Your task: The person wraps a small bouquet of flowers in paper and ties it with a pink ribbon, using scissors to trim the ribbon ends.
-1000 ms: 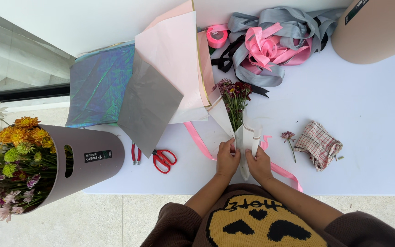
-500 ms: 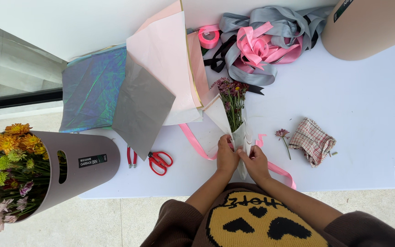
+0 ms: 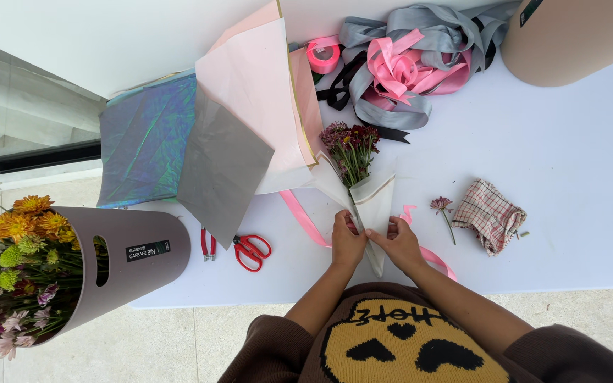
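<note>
— White surface (image 3: 569,135), pale stone floor under it, and the person stands at the near edge. See both hands? The left hand (image 3: 348,241) and the right hand (image 3: 400,245) sit side by side on the lower end of that small bouquet (image 3: 360,186).

— Clamped on it?

— Yes, the fingers (image 3: 341,221) of each hand are pinched on the white wrapping cone, one hand to each side of its narrow tip. Neither is nearer; they flank it evenly.

— Which way does it lie?

— Long axis runs from the near edge toward the far edge, tip at the hands, dark red and purple blooms pointing away, leaning slightly left. A pink ribbon (image 3: 305,218) passes underneath it.

— And around it?

— Red scissors (image 3: 252,251) left of the hands, a loose flower (image 3: 442,208) and a checked cloth (image 3: 492,215) to the right. Further back, sheets of wrapping paper (image 3: 250,92); at the far edge, a tangle of grey and pink ribbons (image 3: 406,60).
</note>
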